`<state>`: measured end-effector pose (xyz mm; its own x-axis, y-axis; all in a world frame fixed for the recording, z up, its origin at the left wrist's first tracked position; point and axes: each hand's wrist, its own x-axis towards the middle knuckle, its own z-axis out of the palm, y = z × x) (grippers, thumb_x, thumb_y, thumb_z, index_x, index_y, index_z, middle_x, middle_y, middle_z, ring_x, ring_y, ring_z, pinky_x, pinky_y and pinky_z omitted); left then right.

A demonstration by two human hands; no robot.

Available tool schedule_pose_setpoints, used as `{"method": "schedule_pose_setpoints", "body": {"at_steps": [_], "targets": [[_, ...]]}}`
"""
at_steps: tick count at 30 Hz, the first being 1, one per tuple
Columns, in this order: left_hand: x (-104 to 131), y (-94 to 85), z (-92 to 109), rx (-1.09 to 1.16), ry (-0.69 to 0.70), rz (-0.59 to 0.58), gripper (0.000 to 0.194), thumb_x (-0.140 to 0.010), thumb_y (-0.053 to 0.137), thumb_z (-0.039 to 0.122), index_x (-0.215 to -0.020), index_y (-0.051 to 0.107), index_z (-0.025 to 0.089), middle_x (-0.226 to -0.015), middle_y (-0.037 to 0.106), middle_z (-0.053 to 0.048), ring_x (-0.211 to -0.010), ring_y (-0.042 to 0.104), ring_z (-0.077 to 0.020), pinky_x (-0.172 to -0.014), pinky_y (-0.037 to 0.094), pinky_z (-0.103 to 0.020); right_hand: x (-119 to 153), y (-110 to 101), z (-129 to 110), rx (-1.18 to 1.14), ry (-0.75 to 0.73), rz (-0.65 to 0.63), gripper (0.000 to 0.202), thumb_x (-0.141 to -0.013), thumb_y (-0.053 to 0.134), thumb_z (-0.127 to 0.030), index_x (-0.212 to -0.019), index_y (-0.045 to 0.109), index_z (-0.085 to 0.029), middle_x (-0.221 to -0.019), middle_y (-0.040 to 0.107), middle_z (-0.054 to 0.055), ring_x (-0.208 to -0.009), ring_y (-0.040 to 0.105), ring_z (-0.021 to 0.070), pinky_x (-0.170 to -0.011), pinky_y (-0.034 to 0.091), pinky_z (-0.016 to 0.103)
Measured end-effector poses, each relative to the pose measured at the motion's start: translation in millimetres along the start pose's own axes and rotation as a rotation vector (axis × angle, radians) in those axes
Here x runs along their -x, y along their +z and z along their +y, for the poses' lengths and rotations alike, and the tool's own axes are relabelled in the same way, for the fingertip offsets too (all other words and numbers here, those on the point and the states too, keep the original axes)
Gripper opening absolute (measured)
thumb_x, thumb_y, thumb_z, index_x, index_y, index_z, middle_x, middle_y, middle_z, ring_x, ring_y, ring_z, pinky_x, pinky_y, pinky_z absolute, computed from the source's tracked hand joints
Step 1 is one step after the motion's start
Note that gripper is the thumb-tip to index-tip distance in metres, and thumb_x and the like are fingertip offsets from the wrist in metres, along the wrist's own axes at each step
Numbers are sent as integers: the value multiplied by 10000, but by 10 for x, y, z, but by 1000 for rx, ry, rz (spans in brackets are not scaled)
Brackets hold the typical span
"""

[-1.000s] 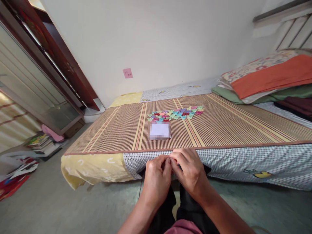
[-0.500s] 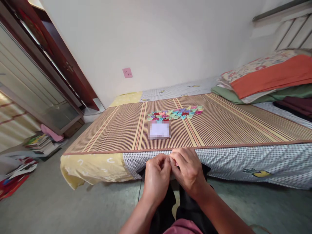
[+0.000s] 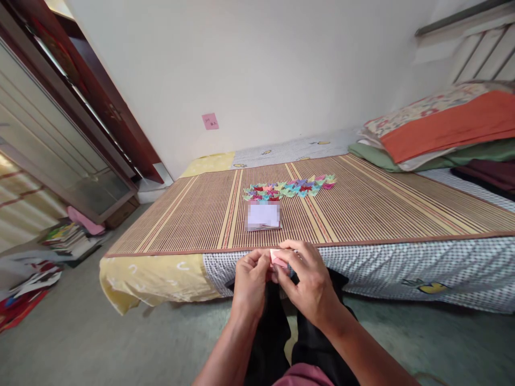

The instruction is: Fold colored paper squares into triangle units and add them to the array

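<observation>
Between my two hands is a small pink piece of folded paper [image 3: 278,258], held just off the near edge of the bed. My left hand [image 3: 251,279] pinches its left side with thumb and fingers. My right hand [image 3: 308,276] is closed on the right side, its fingers bent over the paper and partly covering it. Beyond my hands, a blurred-out white stack [image 3: 263,215] lies on the striped mat [image 3: 193,214]. Behind that stack, several small colourful folded-paper figures [image 3: 295,187] stand close together in rows.
Pillows [image 3: 446,120] and folded dark cloth [image 3: 486,177] lie on the bed's right end. A pink note [image 3: 210,121] sticks to the wall. At left are a door [image 3: 108,107] and a pile of books [image 3: 66,236] on the floor.
My hands have drawn slightly apart, and the pink paper, hidden between the fingers before, now shows. My right-hand fingers have shifted over it.
</observation>
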<state>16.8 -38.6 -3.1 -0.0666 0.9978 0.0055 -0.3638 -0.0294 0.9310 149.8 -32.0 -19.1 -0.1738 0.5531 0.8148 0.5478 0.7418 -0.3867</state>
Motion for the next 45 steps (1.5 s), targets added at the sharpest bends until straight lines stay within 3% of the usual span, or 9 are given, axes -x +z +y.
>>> {"method": "schedule_pose_setpoints", "body": {"at_steps": [5,12,15,17,19,25,29,35,45], "targets": [[-5,-7,45,130,-95,-47,281,-766,846,382,-767,767,113,-611,697,-40,-520,589,-105,-547,475,-200,9,15,37,-76,-6,-38,198,-966,621,-159,-1157,655,-199,-1169,621,131,-1079,627,277,-937,545,449],[-23,-43,29,143,-49,18,302,-661,929,316,-851,795,122,-728,767,-53,-583,629,-97,-573,502,-185,24,47,36,-249,111,36,266,-992,560,-145,-1238,627,-218,-1247,627,127,-1177,623,262,-1002,528,426],[-15,-35,32,59,14,70,288,-672,922,297,-871,798,130,-756,784,-58,-599,630,-96,-558,481,-175,-12,1,30,-340,307,57,191,-993,582,-237,-1172,642,-202,-1113,689,105,-1002,684,242,-863,564,365],[-3,-24,32,-13,54,77,255,-703,901,290,-876,798,133,-771,787,-61,-652,652,-115,-572,481,-181,-47,-39,35,-431,452,-31,134,-995,591,-307,-999,668,-197,-898,706,58,-804,687,206,-724,553,306],[8,-14,29,-60,67,55,226,-723,886,283,-868,793,137,-781,784,-58,-677,659,-122,-587,482,-187,-76,-69,47,-536,555,-120,225,-994,590,-368,-865,657,-197,-753,676,27,-692,658,186,-649,523,278],[15,-28,34,-5,-111,-93,324,-661,922,345,-685,679,132,-654,738,-54,-577,678,-141,-522,452,-199,-60,-50,106,-708,707,-124,319,-948,627,-465,-790,645,-188,-645,579,-10,-570,532,144,-541,432,253],[12,-34,41,-10,-117,-79,367,-627,935,355,-632,645,130,-647,739,-65,-537,661,-130,-511,444,-199,-47,-30,98,-746,728,-124,323,-946,628,-468,-785,641,-189,-633,570,-15,-574,535,144,-551,438,252],[14,13,21,-147,-28,-29,362,-666,904,370,-621,628,141,-566,677,-15,-480,595,-100,-494,415,-197,-126,-44,36,-651,634,-133,272,-968,607,-404,-805,664,-193,-722,671,21,-663,624,176,-623,485,267],[32,-3,16,-229,-21,-24,363,-674,886,397,-619,626,149,-559,656,-11,-465,576,-105,-478,399,-206,-115,44,151,-741,673,-163,361,-943,623,-454,-692,615,-194,-622,556,-16,-577,516,141,-555,422,258]]}}
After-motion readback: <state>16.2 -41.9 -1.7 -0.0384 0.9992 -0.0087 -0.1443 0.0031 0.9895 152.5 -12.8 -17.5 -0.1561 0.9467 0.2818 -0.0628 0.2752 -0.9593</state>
